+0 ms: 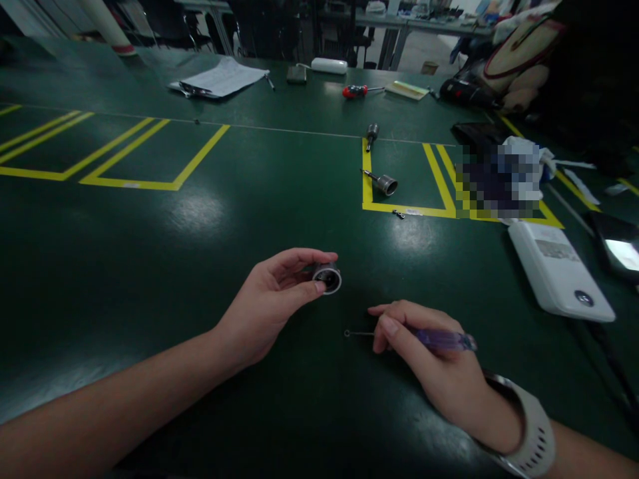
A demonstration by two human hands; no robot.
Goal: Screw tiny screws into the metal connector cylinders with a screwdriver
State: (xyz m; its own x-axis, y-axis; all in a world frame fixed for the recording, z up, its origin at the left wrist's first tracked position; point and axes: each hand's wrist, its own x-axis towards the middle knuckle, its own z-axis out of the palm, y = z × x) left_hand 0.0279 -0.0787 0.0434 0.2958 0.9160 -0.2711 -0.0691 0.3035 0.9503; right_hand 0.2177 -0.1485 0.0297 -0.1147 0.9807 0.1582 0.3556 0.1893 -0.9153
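Note:
Pinched between the thumb and fingers of my left hand [272, 303] is a hole saw [328, 279], a small grey metal cup. Its round open mouth faces toward me. My right hand [434, 359] is closed around a screwdriver [444, 340] with a clear purple handle. The thin shaft points left, and a tiny ring [347, 333] shows at its tip, below the hole saw and apart from it. Farther off, a second hole saw [387, 185] with its shank lies inside the yellow tape marking, and a similar one [372, 133] lies behind it.
Small metal parts [398, 214] lie by the yellow tape [409, 211]. A white power bank [562, 269] and a phone [616, 243] are at right, near a blurred-out patch [499, 179]. Toward the back are a red-black screwdriver [355, 92], papers [224, 76] and a white cylinder [329, 66].

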